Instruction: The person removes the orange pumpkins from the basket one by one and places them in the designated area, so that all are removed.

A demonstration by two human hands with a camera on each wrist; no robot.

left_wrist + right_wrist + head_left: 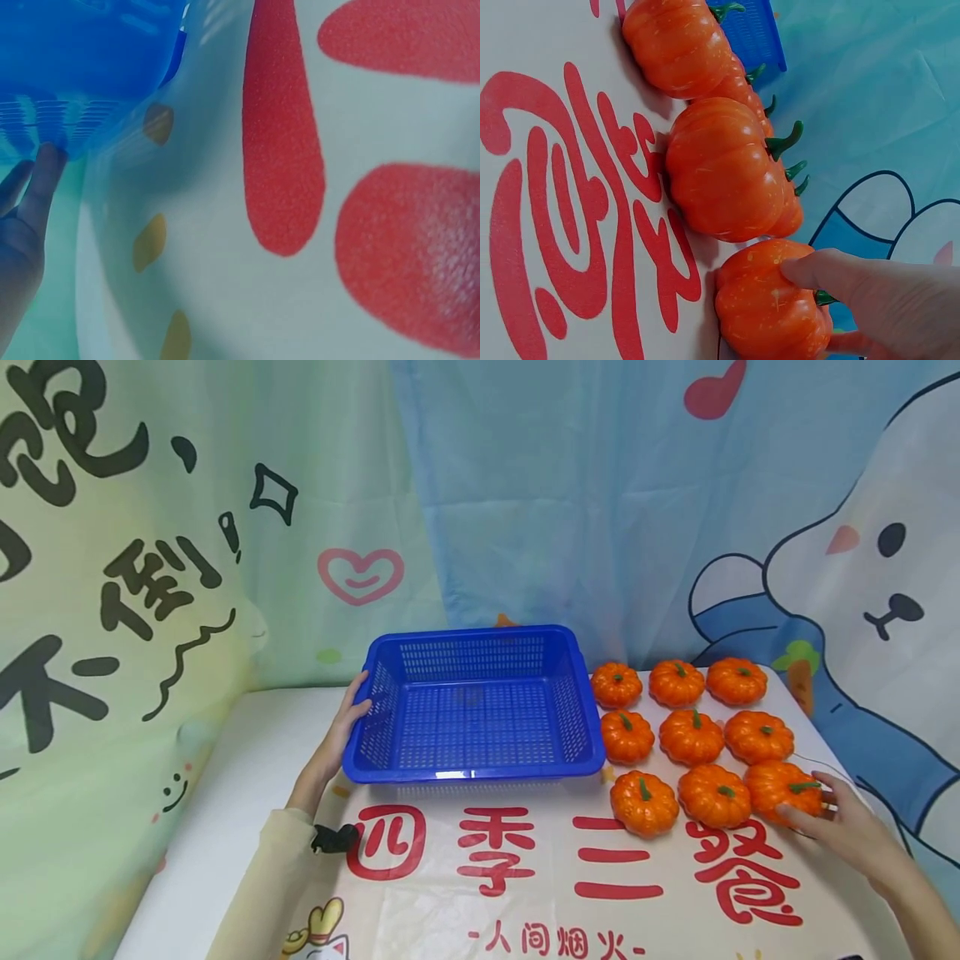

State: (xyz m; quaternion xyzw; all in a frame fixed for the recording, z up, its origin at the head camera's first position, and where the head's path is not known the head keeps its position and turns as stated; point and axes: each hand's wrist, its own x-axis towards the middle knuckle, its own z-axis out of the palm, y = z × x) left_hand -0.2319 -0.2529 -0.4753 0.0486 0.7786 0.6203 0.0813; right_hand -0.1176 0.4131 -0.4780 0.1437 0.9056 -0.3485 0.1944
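Observation:
My left hand (347, 718) holds the left rim of a blue plastic basket (472, 774), thumb over the edge. In the left wrist view, two digits (46, 176) meet the basket's slatted side (75, 124); the other fingers are hidden. At the right, my right hand (851, 822) grips the front-right orange pumpkin (776, 787), which has a green stem. The right wrist view shows the thumb (829, 271) on this pumpkin's (769, 315) upper side, with fingers partly hidden behind. The pumpkin appears to be on the table.
Several other pumpkins (714, 796) stand in rows right of the basket, the nearest column close to its side. The table (480, 843) bears a cover with red lettering. A printed curtain (517, 510) hangs behind. The basket's inside shows only its mesh floor.

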